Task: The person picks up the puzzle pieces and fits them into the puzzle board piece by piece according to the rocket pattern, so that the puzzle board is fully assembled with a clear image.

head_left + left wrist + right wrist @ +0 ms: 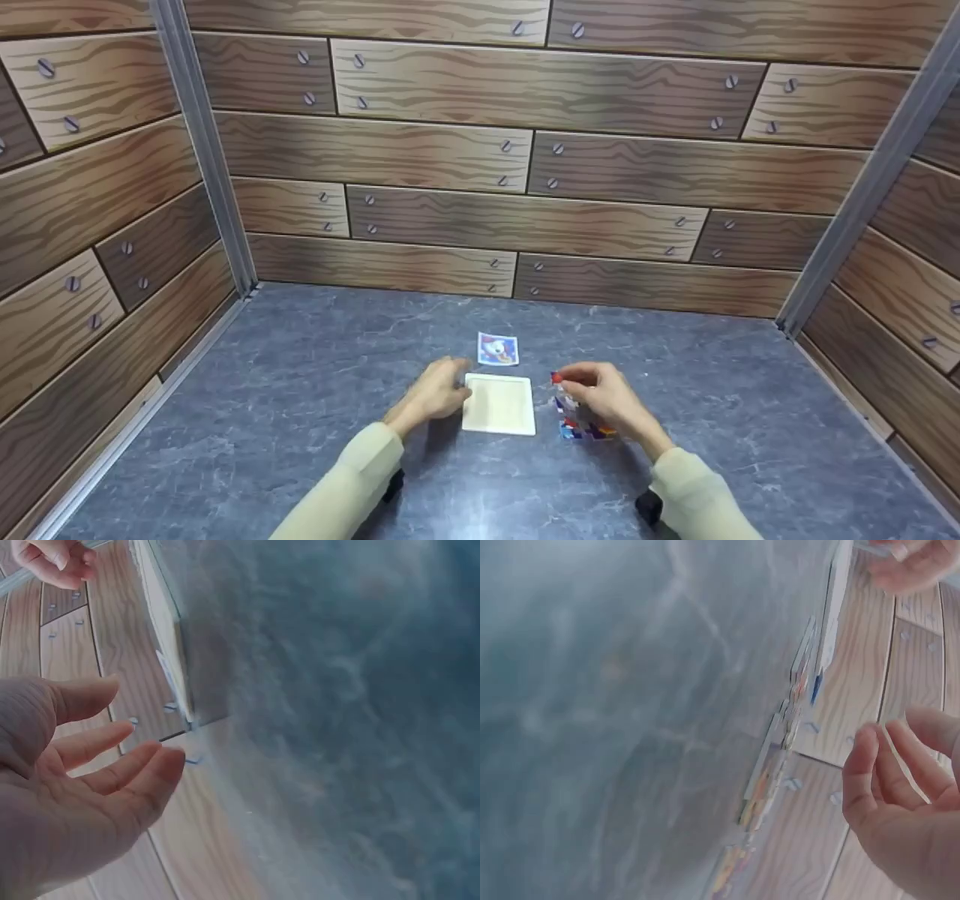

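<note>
A cream square tray (499, 405) with a raised rim lies flat on the table. My left hand (437, 390) hovers at its left edge, fingers loosely bent; the left wrist view shows this hand (90, 787) holding nothing, apart from the tray's edge (166, 630). To the right of the tray are several small colourful pieces (570, 429), partly covered by my right hand (606, 394). Near its thumb and index finger is a red piece (556, 378). In the right wrist view the right hand (907, 802) is raised over the pieces (757, 799), with no piece visible in its fingers.
Behind the tray lies a square picture card (498, 349) showing a white figure on blue. The grey marbled table (337, 352) is bounded at the back and both sides by wood-patterned walls (435, 157), with metal posts (206, 150) at the corners.
</note>
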Demonstrator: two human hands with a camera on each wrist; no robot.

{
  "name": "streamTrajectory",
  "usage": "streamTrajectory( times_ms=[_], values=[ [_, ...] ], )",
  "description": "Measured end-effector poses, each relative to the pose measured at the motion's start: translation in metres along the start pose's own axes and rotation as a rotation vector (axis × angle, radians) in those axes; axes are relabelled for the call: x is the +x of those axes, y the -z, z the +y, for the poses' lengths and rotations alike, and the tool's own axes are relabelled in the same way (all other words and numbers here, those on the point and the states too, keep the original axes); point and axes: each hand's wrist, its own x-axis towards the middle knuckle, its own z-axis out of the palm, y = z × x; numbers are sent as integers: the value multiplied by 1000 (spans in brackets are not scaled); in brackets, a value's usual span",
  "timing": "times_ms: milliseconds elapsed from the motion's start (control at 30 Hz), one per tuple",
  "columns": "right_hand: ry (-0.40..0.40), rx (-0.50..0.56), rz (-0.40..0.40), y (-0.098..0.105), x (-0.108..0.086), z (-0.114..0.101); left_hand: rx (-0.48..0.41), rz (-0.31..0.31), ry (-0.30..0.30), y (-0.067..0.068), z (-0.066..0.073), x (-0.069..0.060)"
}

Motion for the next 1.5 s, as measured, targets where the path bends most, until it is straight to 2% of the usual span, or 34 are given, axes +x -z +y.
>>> streamTrajectory(
  times_ms=[133, 300, 400, 500, 633, 900, 1167, 1400, 1500],
  values=[
    [-30, 90, -72, 7, 10, 7, -108, -51, 33, 1, -5, 2],
    [-31, 75, -134, 12, 24, 17, -222, -67, 125, -1, -6, 1],
    [-13, 65, -156, 13, 33, 20, -253, -78, 193, -4, -6, 0],
    [23, 62, -178, 15, 43, 20, -261, -93, 230, -6, -5, 0],
    [44, 43, -205, 17, 53, 23, -263, -112, 223, -8, -6, -1],
    [87, -25, -246, 23, 66, 31, -164, -118, 162, -9, -4, 2],
    [68, -65, -255, 20, 72, 33, -178, -130, 152, -10, -5, 1],
    [139, -161, -351, 21, 81, 32, -159, -153, 178, -10, -5, 2],
    [129, -199, -371, 19, 84, 30, -139, -162, 182, -9, -5, 3]
  ],
)
